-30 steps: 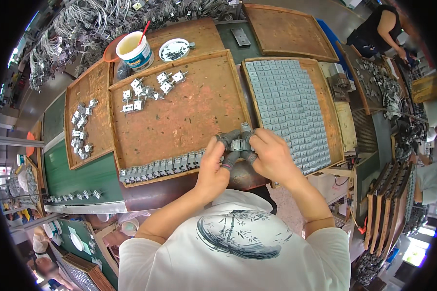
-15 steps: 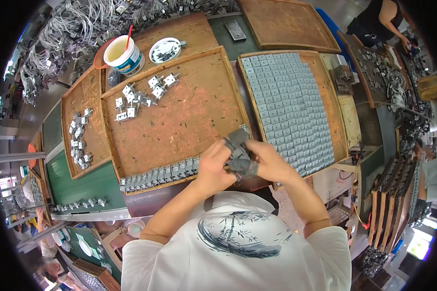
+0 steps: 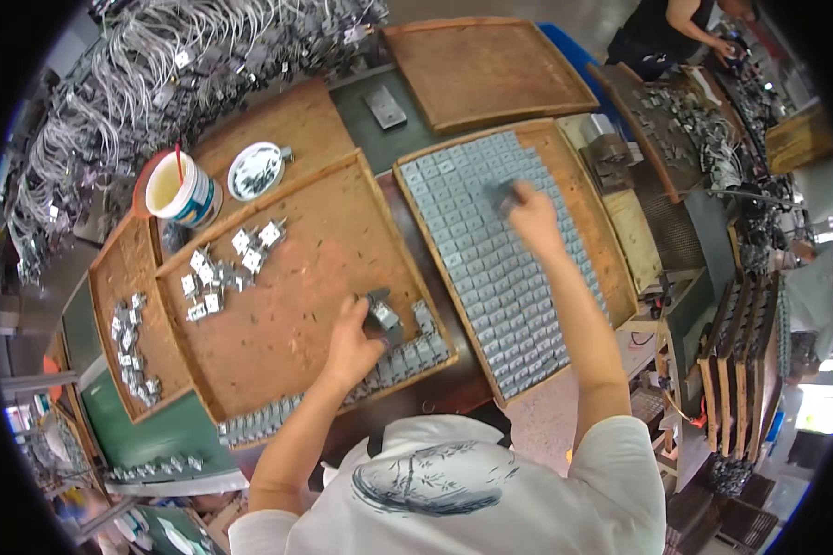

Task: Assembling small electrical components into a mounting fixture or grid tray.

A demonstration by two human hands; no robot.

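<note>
My left hand [image 3: 350,350] is over the left wooden tray [image 3: 292,347], its thumb and finger closed around a small silver metal part with a square face [image 3: 385,317]. Dark coverings sit on the fingertips. Just beyond and below it, a row of similar metal parts [image 3: 416,352] lines the tray's front edge up to the right corner. My right hand [image 3: 534,220] reaches over the right tray, above closely packed grey square pieces [image 3: 486,250]. Its dark-covered fingertips are blurred, so whether they grip a piece is hidden.
Loose metal parts [image 3: 208,277] lie at the left tray's far left, more in a smaller tray [image 3: 102,287]. Behind stand a white bucket [image 3: 190,199] with a red stick and a white bowl [image 3: 256,171] of dark bits. A co-worker [image 3: 662,37] is at the far right.
My hands were together at the front between the trays; they have parted. The left moved left over its tray, the right forward over the grey pieces. The whole view has shifted.
</note>
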